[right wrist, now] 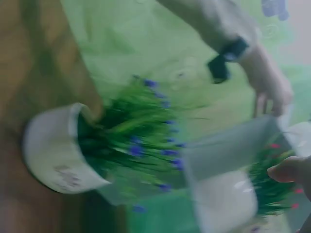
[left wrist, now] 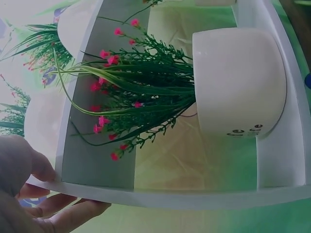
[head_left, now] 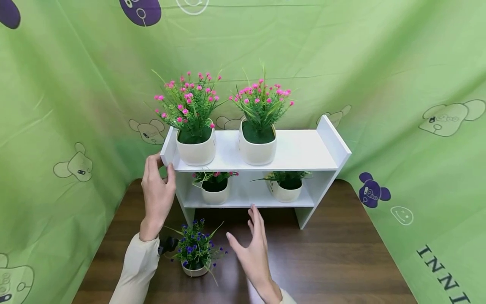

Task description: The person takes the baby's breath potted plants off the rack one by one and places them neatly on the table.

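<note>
A white two-tier shelf [head_left: 300, 147] stands on the table. My left hand [head_left: 157, 192] grips its left side panel near the top, thumb at the front edge and fingers around the outer face, as the left wrist view also shows. My right hand [head_left: 252, 253] is in front of the lower shelf board, fingers extended and nothing held. To its left, a white pot with blue-purple flowers [head_left: 195, 253] sits on the table. Two pink-flowered pots, one left [head_left: 195, 147] and one middle [head_left: 258, 147], occupy the top board.
On the lower board are a pink-flowered pot [head_left: 215, 193] at left and another potted plant [head_left: 286, 192] at right. The brown wooden table [head_left: 341, 261] extends around the shelf. A green printed curtain [head_left: 379, 50] hangs behind and on both sides.
</note>
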`<action>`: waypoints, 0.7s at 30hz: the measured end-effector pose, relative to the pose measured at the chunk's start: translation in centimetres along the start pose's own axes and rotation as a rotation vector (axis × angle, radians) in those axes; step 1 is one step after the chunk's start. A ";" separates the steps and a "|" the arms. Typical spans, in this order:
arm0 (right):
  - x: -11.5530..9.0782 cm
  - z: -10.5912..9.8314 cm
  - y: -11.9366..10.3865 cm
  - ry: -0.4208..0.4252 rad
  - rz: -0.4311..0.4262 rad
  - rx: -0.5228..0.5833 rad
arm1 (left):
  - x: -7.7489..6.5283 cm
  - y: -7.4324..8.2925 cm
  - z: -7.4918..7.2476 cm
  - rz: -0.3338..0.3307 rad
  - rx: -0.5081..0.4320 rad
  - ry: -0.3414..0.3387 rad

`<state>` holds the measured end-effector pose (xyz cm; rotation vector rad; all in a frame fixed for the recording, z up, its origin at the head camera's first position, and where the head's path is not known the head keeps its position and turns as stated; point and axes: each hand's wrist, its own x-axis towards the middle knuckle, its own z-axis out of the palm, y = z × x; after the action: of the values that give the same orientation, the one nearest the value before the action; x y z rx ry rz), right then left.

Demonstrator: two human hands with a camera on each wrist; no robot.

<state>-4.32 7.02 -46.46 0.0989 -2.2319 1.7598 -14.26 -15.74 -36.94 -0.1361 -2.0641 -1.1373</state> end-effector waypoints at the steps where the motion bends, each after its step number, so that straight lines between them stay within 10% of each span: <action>1: 0.3 -0.3 -0.4 0.006 -0.031 0.000 | 0.0 0.0 -0.1 -0.001 0.002 -0.005; 13: 5.4 -3.8 -5.5 0.112 -0.378 -0.018 | 0.0 -0.1 0.0 -0.008 -0.021 -0.018; 21: 8.7 -5.6 -7.5 0.173 -0.361 -0.027 | 0.0 -0.1 -0.2 -0.021 -0.012 -0.040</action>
<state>-9.84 11.67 -35.85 0.3109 -1.9686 1.4849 -14.18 -15.97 -36.96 -0.1449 -2.0988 -1.1681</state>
